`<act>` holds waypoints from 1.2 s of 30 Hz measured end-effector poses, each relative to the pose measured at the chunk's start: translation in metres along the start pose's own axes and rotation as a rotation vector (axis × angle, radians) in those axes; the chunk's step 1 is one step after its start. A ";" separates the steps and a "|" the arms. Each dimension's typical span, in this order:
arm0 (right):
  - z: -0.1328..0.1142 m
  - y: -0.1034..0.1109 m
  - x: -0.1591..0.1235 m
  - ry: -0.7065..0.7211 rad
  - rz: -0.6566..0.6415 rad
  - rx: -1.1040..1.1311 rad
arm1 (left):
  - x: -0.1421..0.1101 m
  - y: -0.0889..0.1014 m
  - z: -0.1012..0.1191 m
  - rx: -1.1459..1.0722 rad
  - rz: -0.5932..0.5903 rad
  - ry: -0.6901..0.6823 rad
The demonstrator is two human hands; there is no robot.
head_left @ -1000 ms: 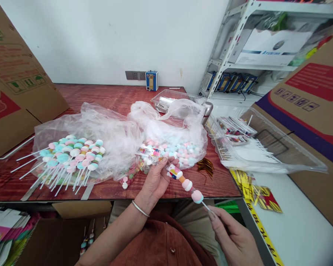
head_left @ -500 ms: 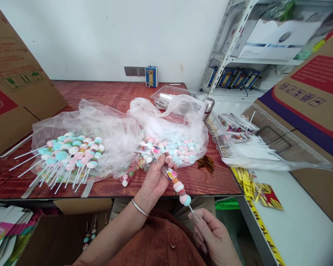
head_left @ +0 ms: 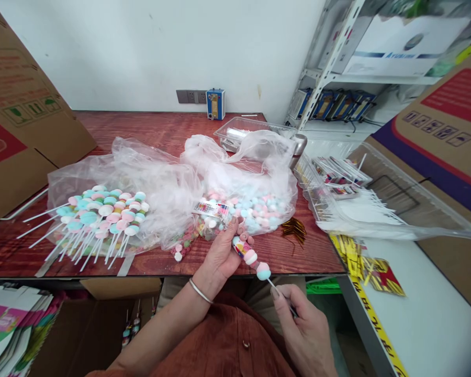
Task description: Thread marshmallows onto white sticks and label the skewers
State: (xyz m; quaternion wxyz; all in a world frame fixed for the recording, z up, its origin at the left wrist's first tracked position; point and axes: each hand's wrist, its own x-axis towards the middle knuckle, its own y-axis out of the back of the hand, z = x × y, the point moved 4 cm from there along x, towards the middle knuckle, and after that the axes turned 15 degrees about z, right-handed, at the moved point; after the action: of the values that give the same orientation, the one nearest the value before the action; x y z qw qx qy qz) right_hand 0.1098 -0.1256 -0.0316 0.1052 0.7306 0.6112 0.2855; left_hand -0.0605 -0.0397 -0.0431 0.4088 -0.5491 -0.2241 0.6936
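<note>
A stick of pink, white and pale blue marshmallows [head_left: 263,270] is held above my lap, its top tilted up to the left. My left hand [head_left: 226,250] pinches the upper end, where a small printed wrapper [head_left: 239,246] surrounds the sweets. My right hand [head_left: 302,319] grips the white stick at the lower end. Beyond my left hand lies a flat printed wrapper [head_left: 211,209] on the bags. Clear plastic bags of loose pastel marshmallows [head_left: 255,209] lie behind it. To the left, several finished-looking marshmallow sticks [head_left: 105,212] are piled on another bag [head_left: 141,162].
Gold twist ties [head_left: 293,230] lie right of the bags. A clear tray [head_left: 408,225] holds white sticks and wrappers. Cardboard boxes [head_left: 31,94] [head_left: 435,152] flank the table [head_left: 102,125]. Below the left edge, an open carton [head_left: 86,335] contains wrapped sticks.
The printed wrapper now covers more of the upper marshmallows. The marshmallow stick has shifted slightly up into my left hand, and my right hand has moved up with it.
</note>
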 end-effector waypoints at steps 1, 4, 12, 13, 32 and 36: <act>0.000 -0.002 0.000 -0.040 -0.029 0.027 | 0.000 0.001 0.000 -0.005 0.000 0.007; 0.002 -0.009 0.000 -0.167 -0.100 0.118 | 0.001 0.002 -0.001 -0.004 -0.004 0.025; 0.001 -0.022 0.002 0.158 0.027 0.002 | 0.003 0.001 -0.003 0.004 0.021 0.013; -0.001 -0.022 0.002 0.244 0.081 -0.046 | 0.003 0.001 -0.004 0.009 0.017 0.010; -0.006 -0.040 0.027 -0.020 0.040 0.068 | 0.002 0.001 -0.017 0.068 -0.037 0.038; -0.011 -0.037 0.023 0.394 0.148 -0.190 | 0.005 0.004 -0.017 0.075 0.049 0.034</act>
State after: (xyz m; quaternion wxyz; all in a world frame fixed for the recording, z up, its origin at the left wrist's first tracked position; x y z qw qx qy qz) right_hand 0.0746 -0.0976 -0.0345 0.0309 0.6903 0.5352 0.4858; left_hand -0.0464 -0.0404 -0.0541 0.4159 -0.5504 -0.1774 0.7019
